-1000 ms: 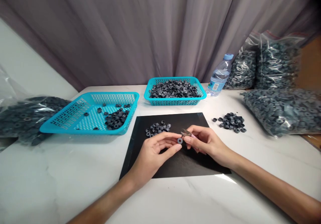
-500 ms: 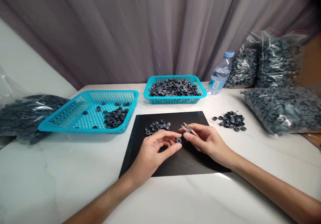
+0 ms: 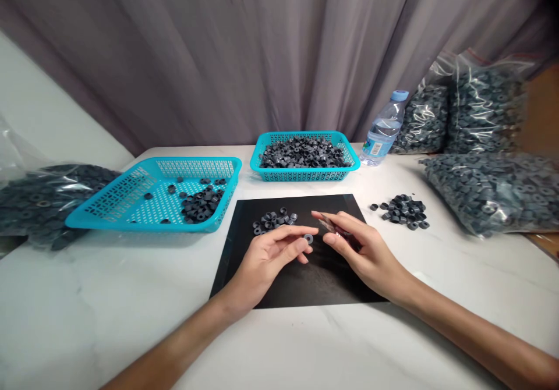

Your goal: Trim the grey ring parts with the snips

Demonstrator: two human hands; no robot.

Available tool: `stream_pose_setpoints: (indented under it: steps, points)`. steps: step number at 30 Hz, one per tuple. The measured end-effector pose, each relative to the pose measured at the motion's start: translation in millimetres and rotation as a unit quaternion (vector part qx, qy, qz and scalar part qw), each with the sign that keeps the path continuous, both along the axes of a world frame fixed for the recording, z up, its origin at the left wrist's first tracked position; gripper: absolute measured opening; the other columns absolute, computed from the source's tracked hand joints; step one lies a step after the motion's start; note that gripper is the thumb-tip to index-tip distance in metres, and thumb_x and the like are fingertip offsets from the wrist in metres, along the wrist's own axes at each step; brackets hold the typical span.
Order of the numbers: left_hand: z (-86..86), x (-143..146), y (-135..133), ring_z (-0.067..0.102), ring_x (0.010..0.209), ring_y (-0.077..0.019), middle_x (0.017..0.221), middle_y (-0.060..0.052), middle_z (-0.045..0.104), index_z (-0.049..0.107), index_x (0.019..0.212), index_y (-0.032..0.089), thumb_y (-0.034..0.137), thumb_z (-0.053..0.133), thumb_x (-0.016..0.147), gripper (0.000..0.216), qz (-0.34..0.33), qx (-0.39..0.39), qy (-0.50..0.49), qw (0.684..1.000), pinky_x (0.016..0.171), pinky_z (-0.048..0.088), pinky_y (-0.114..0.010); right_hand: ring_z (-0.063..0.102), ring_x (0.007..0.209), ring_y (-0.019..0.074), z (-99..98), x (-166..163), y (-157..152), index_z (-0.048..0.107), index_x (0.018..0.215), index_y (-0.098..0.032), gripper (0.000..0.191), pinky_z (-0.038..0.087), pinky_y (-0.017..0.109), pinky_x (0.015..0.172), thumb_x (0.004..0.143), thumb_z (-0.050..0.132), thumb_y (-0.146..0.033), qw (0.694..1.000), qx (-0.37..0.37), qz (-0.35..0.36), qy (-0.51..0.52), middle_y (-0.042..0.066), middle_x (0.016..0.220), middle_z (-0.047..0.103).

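Both hands over the black mat (image 3: 314, 285), which lies on the white table (image 3: 109, 297). We find the ring (image 3: 308, 236) at the tips of the left hand (image 3: 266, 259), pinched between thumb and forefinger, its holed face towards us. It is held up over the mat's middle, nearer the far edge than the near one. The right hand (image 3: 364, 247) grips a pair of snips (image 3: 328, 224), blurred, partly hidden by fingers, points slanting towards the left hand. We see the ring just left of the right thumb's tip, a small gap between.

Near the mat's far left corner, just beyond the left knuckles, we note a small heap of rings (image 3: 274, 221). A second heap (image 3: 404, 211) sits on the bare table, past the mat's right edge. Towards the table's far edge we log a blue basket (image 3: 304, 176), well filled with rings.
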State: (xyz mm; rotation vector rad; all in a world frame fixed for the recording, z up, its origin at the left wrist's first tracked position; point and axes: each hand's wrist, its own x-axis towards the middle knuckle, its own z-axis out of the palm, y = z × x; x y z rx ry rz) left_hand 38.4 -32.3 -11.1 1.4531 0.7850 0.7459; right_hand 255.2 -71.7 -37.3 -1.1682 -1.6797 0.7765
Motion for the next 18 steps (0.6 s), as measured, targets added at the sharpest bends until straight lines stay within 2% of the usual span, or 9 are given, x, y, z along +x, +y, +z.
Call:
stream_pose_setpoints:
  steps: [5, 9, 12, 15, 18]
  points:
    - [-0.9, 0.6, 0.6, 0.067, 0.103, -0.0203, 0.108, -0.005, 0.076, 0.078, 0.117, 0.025, 0.034, 0.069, 0.096, 0.024, -0.012, -0.058, -0.05, 0.997, 0.1, 0.049, -0.032, 0.053, 0.074, 0.018, -1.8, -1.8, -2.5, 0.054, 0.148, -0.025, 0.045, 0.047, 0.03, 0.069, 0.105, 0.054, -0.036, 0.996, 0.068, 0.008, -0.048, 0.004, 0.086, 0.059]
    - [0.4, 1.3, 1.5, 0.064, 0.113, -0.0188, 0.126, -0.004, 0.073, 0.078, 0.118, 0.026, 0.031, 0.07, 0.097, 0.024, -0.018, -0.107, -0.099, 0.989, 0.108, 0.045, -0.03, 0.054, 0.072, 0.016, -4.3, -2.9, -3.9, 0.052, 0.149, -0.02, 0.044, 0.048, 0.028, 0.065, 0.106, 0.051, -0.031, 0.988, 0.134, 0.01, -0.079, 0.003, 0.085, 0.058]
    - [1.9, -0.3, 2.3, 0.063, 0.111, -0.0165, 0.125, -0.003, 0.072, 0.078, 0.117, 0.026, 0.029, 0.069, 0.097, 0.022, -0.022, -0.105, -0.103, 0.989, 0.105, 0.046, -0.026, 0.057, 0.067, 0.0138, -6.6, -1.5, -4.2, 0.053, 0.144, -0.016, 0.041, 0.048, 0.026, 0.062, 0.105, 0.054, -0.03, 0.98, 0.161, 0.002, -0.118, 0.003, 0.087, 0.064]
    - [2.1, -1.6, 3.4, 0.063, 0.108, -0.0153, 0.119, -0.003, 0.07, 0.077, 0.116, 0.025, 0.027, 0.071, 0.096, 0.021, -0.024, -0.106, -0.105, 0.989, 0.101, 0.047, -0.024, 0.06, 0.065, 0.0138, -8.3, 2.3, -1.9, 0.059, 0.133, -0.013, 0.033, 0.048, 0.026, 0.06, 0.104, 0.057, -0.03, 0.956, 0.226, 0.002, -0.187, 0.003, 0.083, 0.066]
    - [1.8, -1.2, 4.9, 0.063, 0.104, -0.0137, 0.111, -0.001, 0.067, 0.077, 0.11, 0.023, 0.027, 0.074, 0.094, 0.016, -0.013, -0.118, -0.119, 0.986, 0.099, 0.048, -0.023, 0.063, 0.069, 0.014, -8.8, 6.1, 0.7, 0.063, 0.126, -0.012, 0.027, 0.047, 0.025, 0.062, 0.104, 0.057, -0.026, 0.932, 0.284, -0.049, -0.222, 0.004, 0.082, 0.067]
